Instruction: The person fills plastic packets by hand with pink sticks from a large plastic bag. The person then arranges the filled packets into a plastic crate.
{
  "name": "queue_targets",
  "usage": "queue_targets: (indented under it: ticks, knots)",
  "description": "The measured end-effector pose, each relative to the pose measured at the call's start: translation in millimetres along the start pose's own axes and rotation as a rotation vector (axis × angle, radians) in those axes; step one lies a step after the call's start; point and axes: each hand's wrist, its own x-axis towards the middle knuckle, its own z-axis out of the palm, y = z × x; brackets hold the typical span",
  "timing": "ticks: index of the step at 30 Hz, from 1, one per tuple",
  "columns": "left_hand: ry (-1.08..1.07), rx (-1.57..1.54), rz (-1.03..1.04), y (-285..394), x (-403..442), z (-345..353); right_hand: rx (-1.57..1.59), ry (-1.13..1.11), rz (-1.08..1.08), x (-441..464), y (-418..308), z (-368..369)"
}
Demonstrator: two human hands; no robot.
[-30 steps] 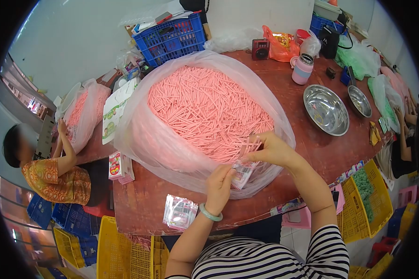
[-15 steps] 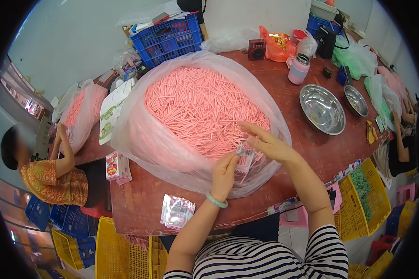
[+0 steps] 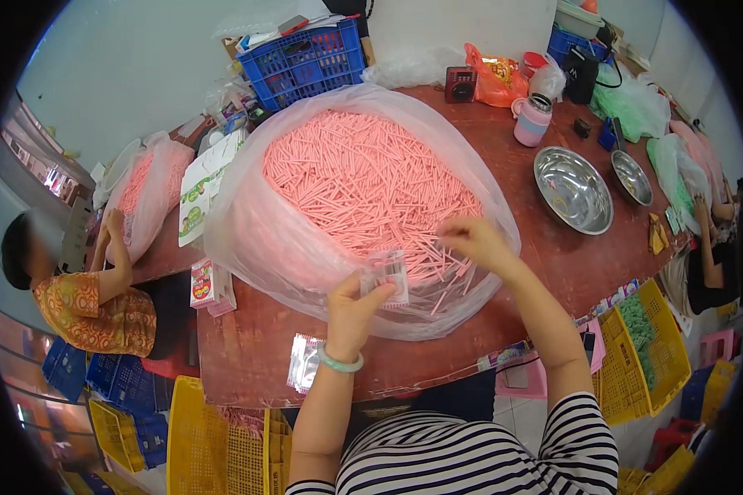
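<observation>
A large clear plastic bag (image 3: 235, 239) lies open on the table, full of thin pink sticks (image 3: 363, 177). My left hand (image 3: 352, 312) pinches a small clear packet with printed edges (image 3: 396, 276) at the bag's near side. Over the right part of the sticks is my right hand (image 3: 480, 245), its fingertips drawn together; whatever is between them is too small to make out. Several loose sticks (image 3: 450, 289) lie on the bag's plastic below it. More flat silvery packets (image 3: 302, 363) lie on the table beside my left forearm, which partly covers them.
A steel bowl (image 3: 574, 190), a steel pan (image 3: 631, 177) and a pink flask (image 3: 532, 122) stand on the right. Behind the bag are a blue crate (image 3: 305, 70) and a radio (image 3: 461, 84). A small box (image 3: 209, 285) is at left. Co-workers sit at both sides.
My left hand has moved left with the packet, away from my right hand. My right hand's spread fingers have drawn together over the sticks.
</observation>
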Motion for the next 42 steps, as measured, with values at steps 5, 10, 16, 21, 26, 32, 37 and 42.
queue_targets:
  ticks: [5,10,16,21,26,32,37,42]
  knots:
    - [0.098,0.066,-0.019,-13,-8,-13,-0.72,-0.036,-0.368,-19,8,12]
    - [0.05,-0.369,-0.186,-20,-12,-22,-0.598,-0.108,-0.208,-22,2,17]
    - [-0.068,-0.559,-0.227,-16,-18,-16,-0.602,-0.091,-0.223,-10,16,33]
    - [-0.022,-0.467,-0.213,-14,-23,-21,-0.517,-0.135,-0.126,-4,3,15]
    - [0.037,-0.41,-0.201,-24,-23,-24,-0.428,-0.292,-0.159,-5,-6,23]
    - [0.062,-0.386,-0.182,-27,-24,-23,-0.601,-0.347,-0.326,-6,-5,32]
    - [0.074,-0.391,-0.175,-36,-24,-25,-0.627,-0.416,-0.341,-6,-14,24]
    - [0.048,-0.359,-0.178,-39,-26,-21,-0.513,-0.379,-0.286,-11,-8,20]
